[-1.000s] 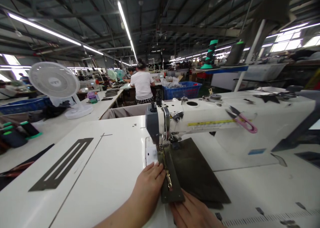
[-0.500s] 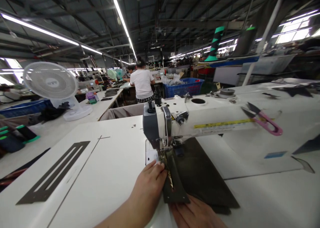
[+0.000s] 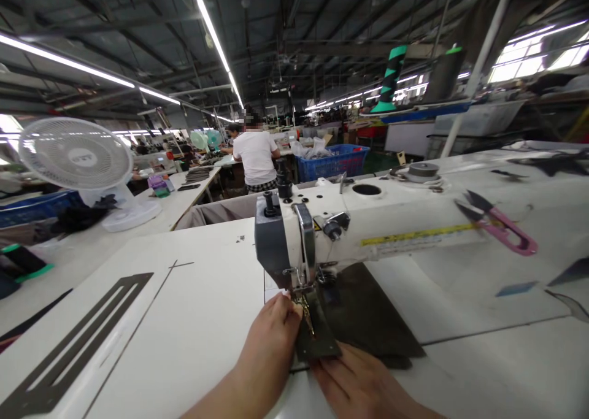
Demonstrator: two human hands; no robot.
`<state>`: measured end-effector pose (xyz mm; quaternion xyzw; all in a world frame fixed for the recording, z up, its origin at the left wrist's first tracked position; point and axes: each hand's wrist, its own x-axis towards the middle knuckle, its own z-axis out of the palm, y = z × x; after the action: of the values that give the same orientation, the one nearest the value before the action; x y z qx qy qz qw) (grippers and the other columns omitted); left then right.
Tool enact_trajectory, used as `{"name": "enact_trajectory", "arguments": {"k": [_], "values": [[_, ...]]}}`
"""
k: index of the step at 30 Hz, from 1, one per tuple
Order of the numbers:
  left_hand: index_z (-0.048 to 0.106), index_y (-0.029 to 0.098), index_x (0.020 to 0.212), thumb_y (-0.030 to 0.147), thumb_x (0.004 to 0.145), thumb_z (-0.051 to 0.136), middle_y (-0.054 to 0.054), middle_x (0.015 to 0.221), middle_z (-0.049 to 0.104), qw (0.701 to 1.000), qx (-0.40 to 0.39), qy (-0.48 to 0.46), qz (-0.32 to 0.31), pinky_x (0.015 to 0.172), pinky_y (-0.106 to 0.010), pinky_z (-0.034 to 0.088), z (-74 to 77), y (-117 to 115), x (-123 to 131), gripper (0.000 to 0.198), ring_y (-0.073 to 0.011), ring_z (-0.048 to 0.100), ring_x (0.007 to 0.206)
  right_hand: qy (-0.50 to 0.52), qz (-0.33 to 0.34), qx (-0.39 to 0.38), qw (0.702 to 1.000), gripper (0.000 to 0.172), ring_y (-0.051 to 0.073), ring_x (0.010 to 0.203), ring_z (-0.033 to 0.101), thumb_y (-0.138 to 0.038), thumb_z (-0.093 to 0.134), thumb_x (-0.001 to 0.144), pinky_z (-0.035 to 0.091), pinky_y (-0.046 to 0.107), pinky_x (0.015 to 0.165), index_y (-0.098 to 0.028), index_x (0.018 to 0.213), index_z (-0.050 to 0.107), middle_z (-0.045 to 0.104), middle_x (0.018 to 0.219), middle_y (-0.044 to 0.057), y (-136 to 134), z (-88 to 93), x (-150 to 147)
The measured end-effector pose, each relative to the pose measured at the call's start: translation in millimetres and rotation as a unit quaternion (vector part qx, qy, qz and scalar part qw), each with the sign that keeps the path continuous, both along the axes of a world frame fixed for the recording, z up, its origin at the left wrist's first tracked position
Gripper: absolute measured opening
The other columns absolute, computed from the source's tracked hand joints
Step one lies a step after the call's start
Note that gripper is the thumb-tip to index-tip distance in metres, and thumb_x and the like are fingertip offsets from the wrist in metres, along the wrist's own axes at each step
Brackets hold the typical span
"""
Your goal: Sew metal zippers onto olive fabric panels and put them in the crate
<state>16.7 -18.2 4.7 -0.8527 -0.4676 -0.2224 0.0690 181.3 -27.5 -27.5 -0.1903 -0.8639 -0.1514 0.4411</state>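
Here, fabric [image 3: 326,336] partly hides the right hand [image 3: 352,379]; I cannot tell if its grip, or the left hand's [image 3: 273,333], is closed.

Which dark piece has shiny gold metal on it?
The narrow piece at the sewing machine, beside the left hand; the slotted piece and wide sheet show none.

Dk olive fabric [image 3: 375,315], gold zip [image 3: 307,318], wht machine [image 3: 396,209] (yel tape [image 3: 414,234])

Zipper panel [image 3: 324,336] runs under the sewing machine [image 3: 396,216], left hand [image 3: 273,336] at its left, right hand [image 3: 356,379] at its near end. Loose panel [image 3: 93,345] on the table [image 3: 216,272] further left, fan [image 3: 76,155] behind it; basket [image 3: 340,164] and person [image 3: 255,155] beyond the machine (scissors [image 3: 510,229] on it, right side).
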Motion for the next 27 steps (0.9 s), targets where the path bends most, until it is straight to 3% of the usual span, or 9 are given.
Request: {"name": "enact_trajectory", "arguments": {"k": [4, 7, 9, 14, 16, 18, 21, 24, 27], "values": [[0.055, 0.013, 0.104, 0.007, 0.076, 0.046, -0.014, 0.106, 0.059, 1.0, -0.012, 0.012, -0.021, 0.088, -0.042, 0.049, 1.1, -9.2, -3.4, 0.03, -0.026, 0.054, 0.103, 0.002, 0.004, -0.072, 0.997, 0.027, 0.016, 0.079, 0.059, -0.009, 0.036, 0.087, 0.049, 0.026, 0.075, -0.012, 0.089, 0.062, 0.066, 0.08, 0.007, -3.6, 11.3, 9.7], [0.05, 0.011, 0.116, 0.005, 0.064, 0.046, -0.017, 0.118, 0.054, 0.999, -0.033, 0.007, -0.034, 0.096, -0.048, 0.041, 1.6, -18.1, -5.9, 0.052, -0.0292, 0.048, 0.114, -0.027, -0.062, -0.128, 0.989, 0.025, 0.022, 0.093, 0.055, -0.015, 0.042, 0.084, 0.046, 0.036, 0.08, -0.01, 0.102, 0.058, 0.062, 0.099, 0.013, 1.6, 22.8, 13.0], [0.052, 0.012, 0.115, 0.005, 0.059, 0.045, -0.016, 0.118, 0.056, 0.998, -0.047, -0.028, -0.018, 0.094, -0.048, 0.043, 3.5, -22.1, -6.1, 0.057, -0.0286, 0.051, 0.111, -0.067, -0.101, -0.181, 0.976, 0.024, 0.026, 0.092, 0.054, -0.016, 0.047, 0.076, 0.045, 0.04, 0.077, -0.011, 0.097, 0.059, 0.06, 0.1, 0.015, 11.1, 32.2, 10.7], [0.059, 0.017, 0.09, 0.007, 0.063, 0.042, -0.007, 0.088, 0.065, 0.982, -0.056, -0.165, 0.078, 0.069, -0.034, 0.053, 12.3, -31.0, -3.2, 0.033, -0.0206, 0.063, 0.079, -0.13, -0.033, -0.251, 0.959, 0.02, 0.021, 0.08, 0.055, -0.007, 0.039, 0.078, 0.043, 0.031, 0.071, -0.014, 0.085, 0.056, 0.061, 0.087, 0.01, 38.2, 50.1, 0.2], [0.055, 0.018, 0.072, 0.008, 0.067, 0.044, -0.001, 0.066, 0.061, 0.973, -0.073, -0.173, 0.136, 0.054, -0.026, 0.049, 12.7, -36.3, -3.3, 0.016, -0.0165, 0.06, 0.059, -0.107, -0.014, -0.251, 0.962, 0.023, 0.02, 0.079, 0.056, -0.007, 0.034, 0.082, 0.042, 0.03, 0.071, -0.013, 0.083, 0.056, 0.062, 0.085, 0.01, 44.9, 48.8, -1.9], [0.049, 0.018, 0.058, 0.011, 0.072, 0.048, 0.002, 0.052, 0.054, 0.973, -0.082, -0.16, 0.147, 0.046, -0.022, 0.044, 10.0, -41.2, -4.5, 0.016, -0.0136, 0.054, 0.048, -0.083, -0.017, -0.259, 0.962, 0.023, 0.02, 0.078, 0.057, -0.009, 0.033, 0.084, 0.042, 0.03, 0.07, -0.013, 0.082, 0.056, 0.063, 0.083, 0.011, 49.7, 43.0, -2.8], [0.056, 0.018, 0.063, 0.021, 0.082, 0.052, -0.001, 0.062, 0.06, 0.988, -0.035, -0.151, 0.019, 0.052, -0.022, 0.048, 4.6, -43.7, -6.0, 0.019, -0.0142, 0.059, 0.057, -0.064, -0.019, -0.281, 0.957, 0.019, 0.019, 0.07, 0.058, -0.013, 0.038, 0.083, 0.041, 0.028, 0.063, -0.013, 0.078, 0.056, 0.063, 0.079, 0.009, 55.6, 32.7, -2.7], [0.06, 0.016, 0.096, 0.03, 0.088, 0.047, -0.009, 0.09, 0.067, 0.983, 0.06, -0.105, -0.137, 0.077, -0.029, 0.053, 3.1, -38.3, -4.4, 0.021, -0.0205, 0.062, 0.089, -0.026, -0.033, -0.326, 0.945, 0.02, 0.016, 0.06, 0.057, -0.015, 0.039, 0.082, 0.04, 0.024, 0.056, -0.015, 0.07, 0.055, 0.063, 0.071, 0.006, 59.7, 27.1, -0.9], [0.057, 0.014, 0.102, 0.023, 0.093, 0.035, -0.01, 0.089, 0.067, 0.973, 0.105, -0.06, -0.197, 0.086, -0.032, 0.05, 5.5, -29.6, 0.6, 0.026, -0.0195, 0.061, 0.094, 0.021, -0.051, -0.366, 0.929, 0.023, 0.016, 0.06, 0.057, -0.014, 0.036, 0.082, 0.041, 0.025, 0.056, -0.014, 0.068, 0.054, 0.062, 0.069, 0.008, 60.1, 27.2, 1.2]]}}
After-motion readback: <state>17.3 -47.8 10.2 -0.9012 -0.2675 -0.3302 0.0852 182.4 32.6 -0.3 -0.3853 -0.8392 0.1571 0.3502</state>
